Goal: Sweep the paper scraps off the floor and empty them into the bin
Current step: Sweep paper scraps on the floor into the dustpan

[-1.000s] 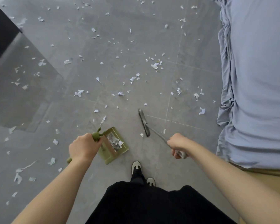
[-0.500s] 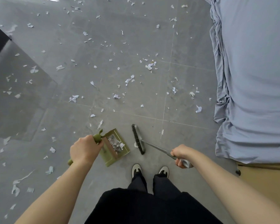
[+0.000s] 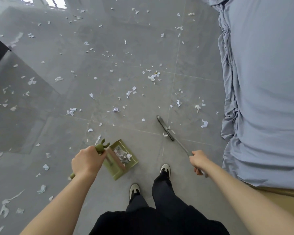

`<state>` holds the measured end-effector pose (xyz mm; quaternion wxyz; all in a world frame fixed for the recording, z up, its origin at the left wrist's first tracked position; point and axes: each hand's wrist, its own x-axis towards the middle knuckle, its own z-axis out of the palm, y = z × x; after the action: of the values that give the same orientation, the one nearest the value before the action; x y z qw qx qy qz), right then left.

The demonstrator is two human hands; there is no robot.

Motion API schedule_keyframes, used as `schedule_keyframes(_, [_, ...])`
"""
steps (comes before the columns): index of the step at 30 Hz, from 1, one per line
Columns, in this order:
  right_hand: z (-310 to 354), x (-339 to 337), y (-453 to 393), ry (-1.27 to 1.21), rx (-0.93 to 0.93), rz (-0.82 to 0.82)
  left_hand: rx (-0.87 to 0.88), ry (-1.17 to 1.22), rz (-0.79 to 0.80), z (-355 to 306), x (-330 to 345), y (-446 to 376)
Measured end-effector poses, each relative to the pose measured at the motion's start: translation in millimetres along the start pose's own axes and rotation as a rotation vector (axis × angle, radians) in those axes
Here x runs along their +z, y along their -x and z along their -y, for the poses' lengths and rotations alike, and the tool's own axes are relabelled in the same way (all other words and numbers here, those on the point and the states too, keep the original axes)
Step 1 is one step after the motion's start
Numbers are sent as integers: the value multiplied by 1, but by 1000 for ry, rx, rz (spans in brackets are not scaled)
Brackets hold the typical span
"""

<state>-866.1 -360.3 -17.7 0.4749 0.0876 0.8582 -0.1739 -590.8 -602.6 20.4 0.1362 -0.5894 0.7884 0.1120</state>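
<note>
Head view, looking down. I see the left hand [image 3: 87, 161] clenched round the green dustpan handle [image 3: 101, 148]; the dustpan [image 3: 124, 164] rests on the grey tile floor [image 3: 109, 65] holding scraps. My right hand [image 3: 198, 161] grasps the broom handle [image 3: 182, 146], with the broom head [image 3: 165, 128] ahead on open tile. Paper scraps [image 3: 131, 93] lie scattered ahead and left. A blue bed sheet [image 3: 265, 82] borders the right edge. No bin appears in frame.

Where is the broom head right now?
In the head view the broom head rests on the grey floor right of centre, ahead of the right hand gripping its handle, between the green dustpan and the blue bedsheet.
</note>
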Motion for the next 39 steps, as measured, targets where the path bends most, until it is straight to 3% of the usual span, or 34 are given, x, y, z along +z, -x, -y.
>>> schedule_keyframes(11, [40, -117, -46, -386, 240, 38, -7, 33, -39, -117, -4, -23])
schedule_keyframes(14, [49, -125, -52, -411, 220, 51, 11, 3, -32, -130, -2, -29])
schedule_keyframes(17, [57, -120, -61, -497, 381, 43, 19, 9, -25, -144, -7, -35])
schedule_keyframes(20, [72, -109, -61, -572, 364, 154, 36, 17, -23, -154, -11, -45])
schedule_keyframes(24, [100, -110, -61, -646, 345, 118, 56, 15, 0, -166, -18, -63])
schedule_keyframes(28, [119, -120, -65, -668, 347, 185, 64, 15, 28, -177, -30, -83])
schedule_keyframes(32, [143, -130, -64, -685, 267, 158, 57, 20, 45, -188, -39, -99])
schedule_keyframes(35, [150, -139, -74, -721, 423, 60, 75, 7, 59, -200, -45, -106])
schedule_keyframes(39, [149, -162, -82, -798, 356, 13, 97, -20, 62, -222, -47, -108])
